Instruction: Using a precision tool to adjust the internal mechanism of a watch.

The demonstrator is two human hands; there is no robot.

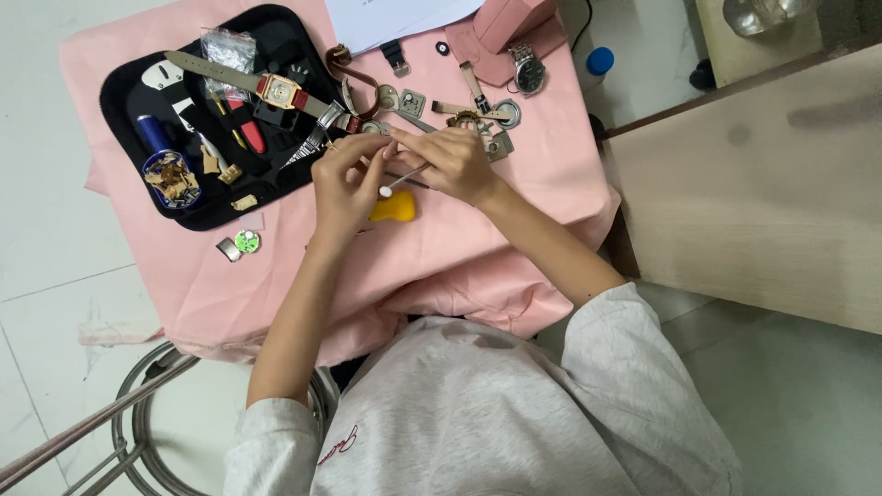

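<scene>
Pink cloth [459, 248]: covering the worktop; everything is lying on it.
Left hand [344, 184]: sitting near the middle of the worktop, fingers closing together on a small part that is too hidden to identify.
Right hand [455, 161]: sitting just beside the left, fingers pinching the thin shaft of a cotton swab [401, 180].
Swab position: the white tip is pointing toward the left hand's fingers, touching or almost touching them; contact cannot be confirmed.
Yellow item [393, 207]: lying on the cloth directly under both hands; its kind cannot be told.
Step in hand, judgement: the swab is being worked against the small held part. Doing this well appears to call for light pressure, a steady left-hand pinch, and keeping the work low over the cloth so a dropped piece is staying on the worktop.
Black tool case [129, 87]: lying open toward the far left corner, holding a square gold-and-red watch [280, 90] on its strap, a blue-handled tool [152, 131], a red-handled tool [246, 129], a clear packet [228, 46] and a round dish of small brass-coloured pieces [172, 177].
Loose parts: a green round disc [246, 241] is lying near the left edge below the case; a steel wristwatch [528, 69] is resting near the far right corner beside a pink box [514, 18].
White paper [395, 18]: overhanging the far edge.
Risk, judgement: small parts near the edges could be rolling off.
</scene>
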